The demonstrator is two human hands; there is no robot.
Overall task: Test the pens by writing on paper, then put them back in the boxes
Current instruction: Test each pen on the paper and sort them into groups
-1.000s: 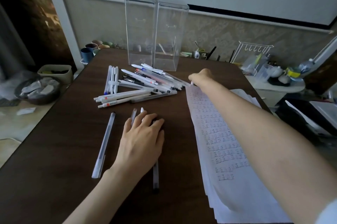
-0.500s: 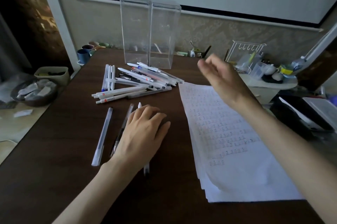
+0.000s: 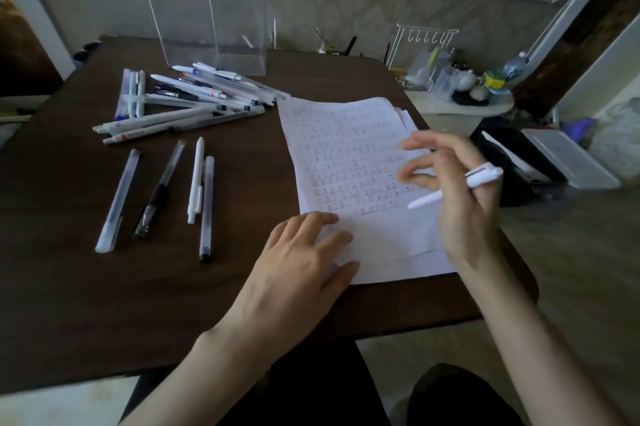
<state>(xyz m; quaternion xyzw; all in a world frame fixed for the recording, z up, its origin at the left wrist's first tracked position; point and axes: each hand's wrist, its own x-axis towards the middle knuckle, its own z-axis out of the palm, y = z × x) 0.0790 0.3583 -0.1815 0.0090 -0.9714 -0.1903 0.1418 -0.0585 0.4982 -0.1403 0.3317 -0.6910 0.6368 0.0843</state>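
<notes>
Fingers point(image 3: 426, 141) of the right hand point(image 3: 464, 217) curl loosely round a white pen point(image 3: 425, 200), holding it just above the paper point(image 3: 339, 145). The left hand point(image 3: 298, 273) lies flat, fingers straight, pressing the sheet's near corner onto the bench point(image 3: 104, 287).

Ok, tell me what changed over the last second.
The right hand drew back from the pen pile towards the person and now holds a white pen above the paper. The left hand slid right, off the four loose pens, and rests flat on the paper's near left corner. The pen pile and the clear boxes stayed put.
</notes>
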